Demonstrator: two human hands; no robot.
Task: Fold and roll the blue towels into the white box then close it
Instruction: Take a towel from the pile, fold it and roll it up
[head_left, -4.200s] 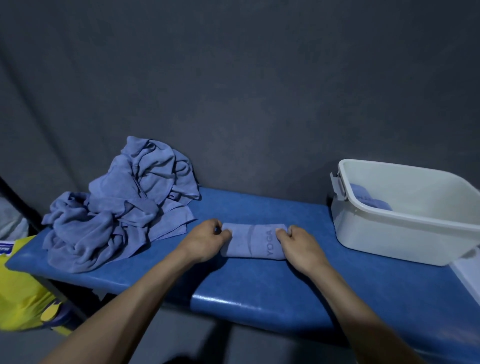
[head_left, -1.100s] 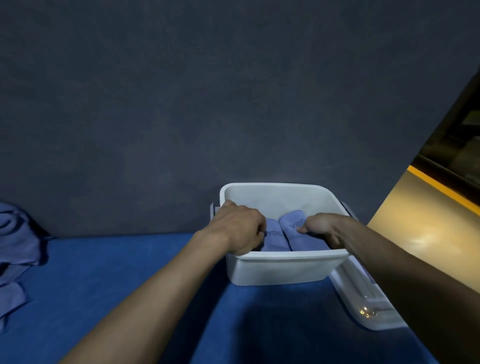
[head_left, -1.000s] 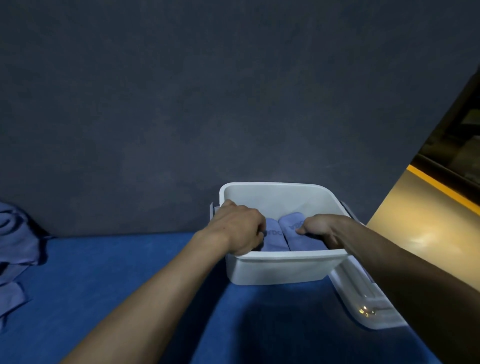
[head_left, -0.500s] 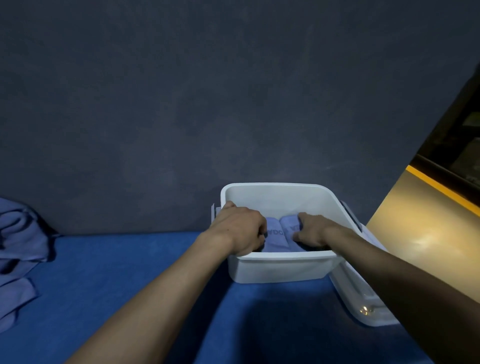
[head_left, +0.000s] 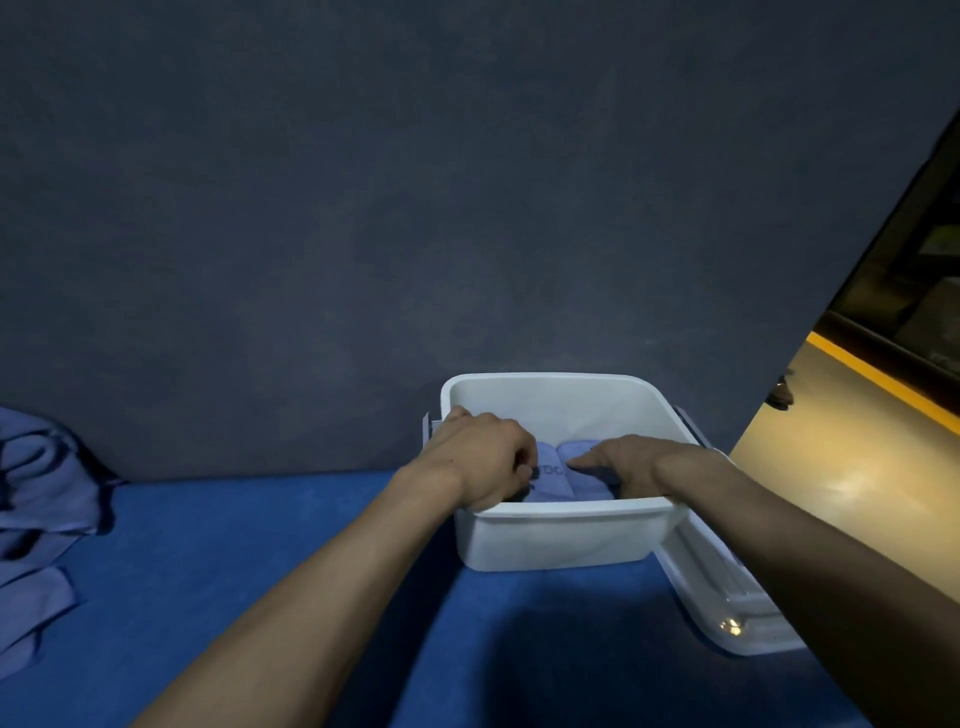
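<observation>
You've got both hands down in the white plastic box (head_left: 561, 535) on the blue padded bench (head_left: 260, 597). Your left hand (head_left: 480, 457) has its fingers curled down at the end of the left-hand rolled blue towel (head_left: 548, 480), the one with lettering showing; whether they're actually pinching cloth I cannot tell, the fingertips are hidden. Your right hand (head_left: 631, 460) lies flat, fingers stretched and pressing on the second rolled blue towel (head_left: 589, 480), which sits touching the first near the front wall.

These rolls look soft and light, and my guess is they'll spring loose if you let go carelessly. Hold them by the ends and press along the top, as you're doing, so the wraps stay tight.

More to come: the loose heap of blue towels (head_left: 36, 525) waits at the far left of the bench. The white plastic lid (head_left: 727, 608) lies just beside the box on the right, ready for closing later.
</observation>
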